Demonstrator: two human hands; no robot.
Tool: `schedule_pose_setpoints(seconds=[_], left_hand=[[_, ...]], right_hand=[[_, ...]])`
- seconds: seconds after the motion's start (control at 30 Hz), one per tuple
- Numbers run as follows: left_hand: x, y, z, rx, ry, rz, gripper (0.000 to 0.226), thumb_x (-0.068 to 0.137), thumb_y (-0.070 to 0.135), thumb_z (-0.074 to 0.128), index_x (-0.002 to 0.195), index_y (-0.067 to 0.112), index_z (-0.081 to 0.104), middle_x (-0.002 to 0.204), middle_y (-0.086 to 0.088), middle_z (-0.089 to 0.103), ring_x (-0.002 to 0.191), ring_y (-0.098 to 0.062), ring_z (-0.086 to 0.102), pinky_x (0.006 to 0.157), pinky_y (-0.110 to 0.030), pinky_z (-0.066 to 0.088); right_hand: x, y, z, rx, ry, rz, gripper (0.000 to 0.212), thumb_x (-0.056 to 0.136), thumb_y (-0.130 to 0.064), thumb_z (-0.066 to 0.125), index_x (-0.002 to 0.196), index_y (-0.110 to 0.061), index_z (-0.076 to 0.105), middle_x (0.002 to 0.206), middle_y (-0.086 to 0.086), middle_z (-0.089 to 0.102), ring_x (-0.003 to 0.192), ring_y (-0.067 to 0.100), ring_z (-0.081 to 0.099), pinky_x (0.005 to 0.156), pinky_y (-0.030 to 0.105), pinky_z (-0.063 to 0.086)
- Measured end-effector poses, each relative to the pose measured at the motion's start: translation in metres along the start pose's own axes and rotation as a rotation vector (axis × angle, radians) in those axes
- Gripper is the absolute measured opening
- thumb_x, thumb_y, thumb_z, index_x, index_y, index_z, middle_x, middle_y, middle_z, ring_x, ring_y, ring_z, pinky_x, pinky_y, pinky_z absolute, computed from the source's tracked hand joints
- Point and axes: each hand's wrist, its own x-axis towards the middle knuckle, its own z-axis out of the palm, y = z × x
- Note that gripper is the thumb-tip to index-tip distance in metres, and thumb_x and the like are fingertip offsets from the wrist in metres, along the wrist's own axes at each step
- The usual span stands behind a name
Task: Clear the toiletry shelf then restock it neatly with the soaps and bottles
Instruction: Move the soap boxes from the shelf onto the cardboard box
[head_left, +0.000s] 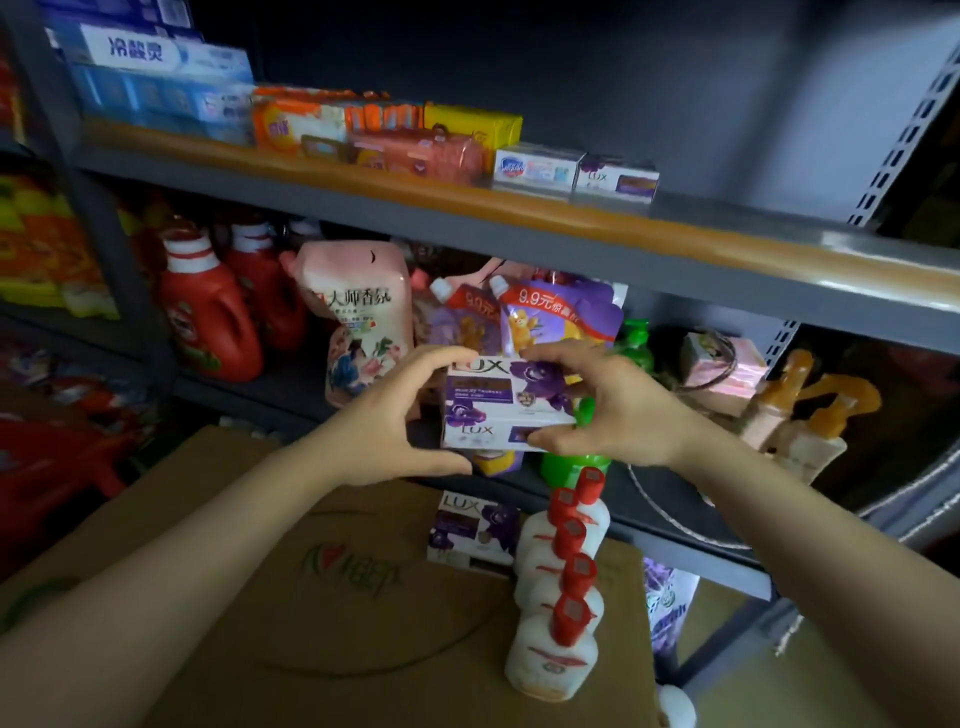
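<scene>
Head view: the left hand (387, 415) and the right hand (613, 410) hold a stack of two purple-and-white soap boxes (506, 402) between them, in front of the middle shelf. The left hand's fingers curl over the top left corner with the thumb under the lower left edge; the right hand pinches the right side, fingers on top and thumb at the lower right corner.

Just below the hands, a third soap box (475, 527) of the same kind lies on a cardboard box (311, 597). Beside it on the cardboard stands a row of white bottles (558, 597) with red caps.

On the middle shelf behind the hands stand a pink refill pouch (358, 312), purple pouches (561, 312) and red jugs (210, 312). On the upper shelf (467, 208) lie orange and yellow soap packs (384, 130), then a white soap box (537, 166) and a purple one (615, 179) side by side, with blue toothpaste boxes (156, 78) stacked at the left.
</scene>
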Motion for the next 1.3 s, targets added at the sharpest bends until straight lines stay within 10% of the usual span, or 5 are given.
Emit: schedule_pose_setpoints(seconds=[0.27,0.53,0.77,1.13,1.3], left_hand=[[-0.018,-0.065,0.036,0.045,-0.105,-0.23,0.075,0.066,0.03,0.082,0.13,0.028,0.042,0.128,0.009,0.043,0.119,-0.009,0.046,0.102,-0.033,0.041],[-0.026,-0.105,0.074,-0.189,-0.202,-0.424,0.079,0.071,0.014,0.079,0.137,0.023,0.035,0.133,0.005,0.046,0.122,-0.006,0.044,0.098,-0.015,0.039],[-0.024,-0.094,0.06,0.001,-0.381,-0.397,0.089,0.071,0.03,0.079,0.142,0.029,0.024,0.14,0.014,0.035,0.125,-0.002,0.037,0.104,-0.022,0.033],[0.113,0.031,-0.03,0.856,0.528,0.486,0.052,0.079,0.036,0.056,0.122,0.006,0.055,0.119,-0.012,0.061,0.113,-0.027,0.049,0.091,-0.039,0.043],[0.179,0.042,-0.051,0.958,0.496,0.428,0.059,0.082,0.054,0.043,0.11,0.007,0.063,0.106,-0.011,0.062,0.097,-0.032,0.057,0.081,-0.04,0.047]], right_hand=[[0.005,0.012,0.029,-0.046,-0.223,0.151,0.049,0.083,-0.029,0.067,0.127,-0.01,0.055,0.126,0.001,0.055,0.117,0.016,0.05,0.102,0.023,0.035],[-0.005,0.034,0.015,0.341,-0.033,0.273,0.015,0.086,-0.003,0.061,0.101,-0.004,0.064,0.093,0.005,0.064,0.071,-0.009,0.059,0.074,0.008,0.047],[-0.006,0.037,0.012,0.284,-0.016,0.232,0.012,0.087,-0.006,0.061,0.096,-0.014,0.064,0.097,0.006,0.067,0.083,0.005,0.06,0.083,0.018,0.048],[0.028,-0.011,-0.093,0.205,0.427,0.005,0.015,0.088,-0.017,0.06,0.076,-0.026,0.063,0.074,-0.003,0.065,0.067,0.004,0.057,0.064,0.017,0.046],[0.078,0.017,-0.152,0.045,0.627,0.147,0.016,0.088,-0.016,0.055,0.074,-0.016,0.063,0.073,0.005,0.066,0.068,0.015,0.061,0.064,0.029,0.049]])
